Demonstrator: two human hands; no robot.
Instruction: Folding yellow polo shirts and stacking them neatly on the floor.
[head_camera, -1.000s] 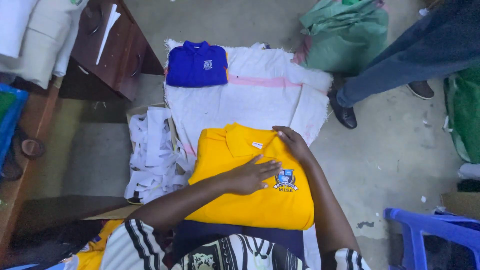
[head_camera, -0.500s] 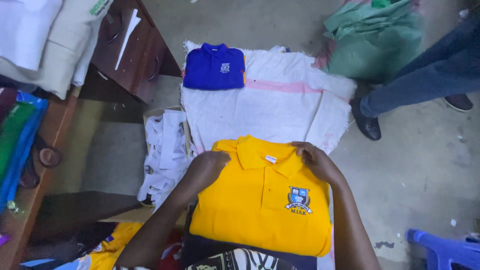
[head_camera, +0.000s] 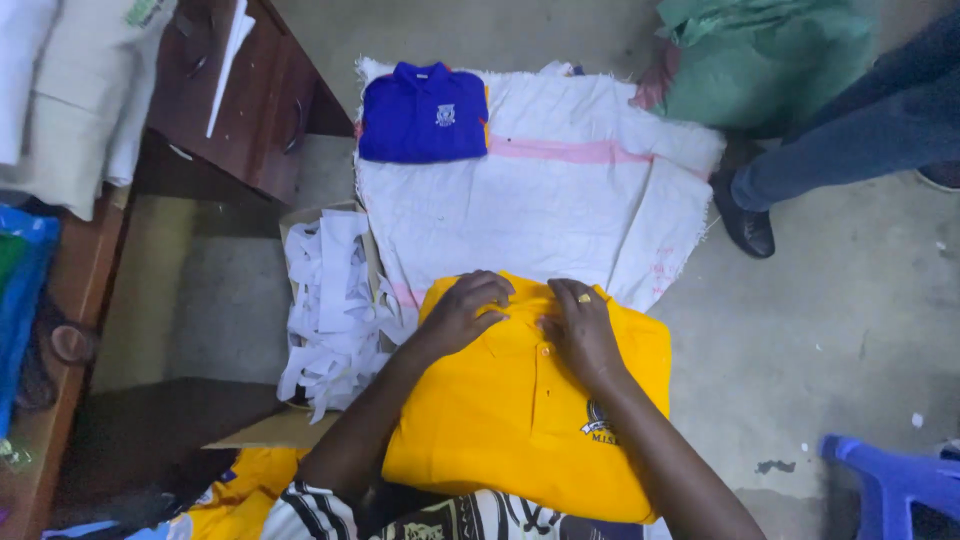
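Observation:
A yellow polo shirt (head_camera: 510, 420) lies face up on a white woven sack (head_camera: 560, 210) spread on the floor in front of me. My left hand (head_camera: 468, 312) rests on the collar at its left side, fingers curled. My right hand (head_camera: 578, 325), with a ring on one finger, presses the collar and button placket beside it. The two hands nearly touch at the neck opening. A crest shows at the shirt's chest, partly under my right forearm. A folded blue polo shirt (head_camera: 424, 113) lies at the sack's far left corner.
A pile of white paper strips (head_camera: 330, 300) in a cardboard box sits left of the sack. A dark wooden desk (head_camera: 235, 95) stands at the far left. Another person's leg and black shoe (head_camera: 745, 220) are at the right, near a green sack (head_camera: 770, 55). A blue plastic chair (head_camera: 895, 485) is bottom right.
Both my hands have moved inward from the shirt's shoulders to the collar and placket. The camera view has shifted closer over the shirt.

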